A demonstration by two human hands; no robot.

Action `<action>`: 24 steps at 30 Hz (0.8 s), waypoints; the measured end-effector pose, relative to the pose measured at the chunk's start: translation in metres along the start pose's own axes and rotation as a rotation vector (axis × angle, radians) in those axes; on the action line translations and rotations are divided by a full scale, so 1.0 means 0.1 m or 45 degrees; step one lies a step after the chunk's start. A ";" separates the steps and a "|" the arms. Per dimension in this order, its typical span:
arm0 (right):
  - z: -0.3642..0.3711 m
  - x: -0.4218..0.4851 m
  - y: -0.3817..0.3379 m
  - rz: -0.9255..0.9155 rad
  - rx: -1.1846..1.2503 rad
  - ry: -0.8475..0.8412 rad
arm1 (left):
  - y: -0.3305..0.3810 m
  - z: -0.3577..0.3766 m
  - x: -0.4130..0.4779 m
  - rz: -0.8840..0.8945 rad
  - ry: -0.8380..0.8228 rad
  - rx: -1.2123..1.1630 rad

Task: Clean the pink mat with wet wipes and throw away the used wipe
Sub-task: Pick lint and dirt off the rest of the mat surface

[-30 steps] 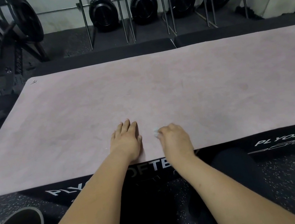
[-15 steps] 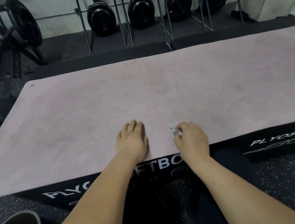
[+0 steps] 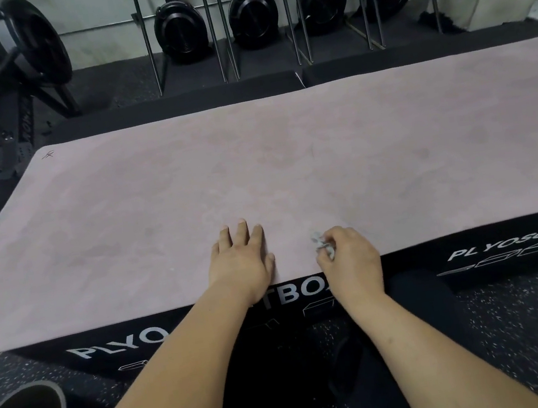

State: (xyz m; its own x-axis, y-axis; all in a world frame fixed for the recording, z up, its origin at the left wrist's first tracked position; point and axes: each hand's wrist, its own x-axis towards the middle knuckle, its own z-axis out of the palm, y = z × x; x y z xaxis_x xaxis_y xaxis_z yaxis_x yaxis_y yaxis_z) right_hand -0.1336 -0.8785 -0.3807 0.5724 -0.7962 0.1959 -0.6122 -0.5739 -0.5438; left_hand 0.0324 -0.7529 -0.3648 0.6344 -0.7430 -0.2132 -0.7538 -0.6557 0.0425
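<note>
Pink mat (image 3: 290, 166): head view; I see it spread flat over a black soft box (image 3: 475, 254) lettered PLYOSOFT, near edge along the box's front.
Left hand (image 3: 239, 263): palm down on the mat close to that near edge, fingers straight and nearly together.
Right hand (image 3: 351, 258): just beside the left, not touching it, at the mat's near edge; fingers curled.
Wet wipe (image 3: 321, 243): small crumpled white wad pinched in the right hand's fingertips, low over the mat; contact I cannot confirm.
Floor (image 3: 536, 322): dark speckled rubber below the box.
Background: four black round housings (image 3: 251, 16) between metal rails (image 3: 291, 27) by the wall.
</note>
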 end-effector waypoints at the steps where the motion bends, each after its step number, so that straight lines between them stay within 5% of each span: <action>1: 0.02 -0.03 -0.04 -0.019 -0.003 -0.011 | 0.02 0.01 0.00 -0.007 0.001 0.006; 8: 0.20 -0.32 -0.27 -0.245 0.061 -0.195 | 0.06 0.00 0.01 -0.012 -0.032 0.076; 16: -0.16 0.05 0.38 0.156 -0.008 0.074 | 0.11 0.06 0.05 -0.048 0.067 0.084; 24: 0.14 -0.20 -0.11 -0.254 -0.010 -0.190 | 0.17 0.10 0.10 -0.088 0.095 0.165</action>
State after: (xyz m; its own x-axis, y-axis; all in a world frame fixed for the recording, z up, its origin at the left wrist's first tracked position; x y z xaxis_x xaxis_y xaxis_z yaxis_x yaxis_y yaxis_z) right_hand -0.1302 -0.8536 -0.3903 0.7562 -0.6304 0.1754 -0.4831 -0.7187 -0.5001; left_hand 0.0238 -0.7703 -0.3761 0.6929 -0.7077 -0.1378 -0.7206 -0.6866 -0.0969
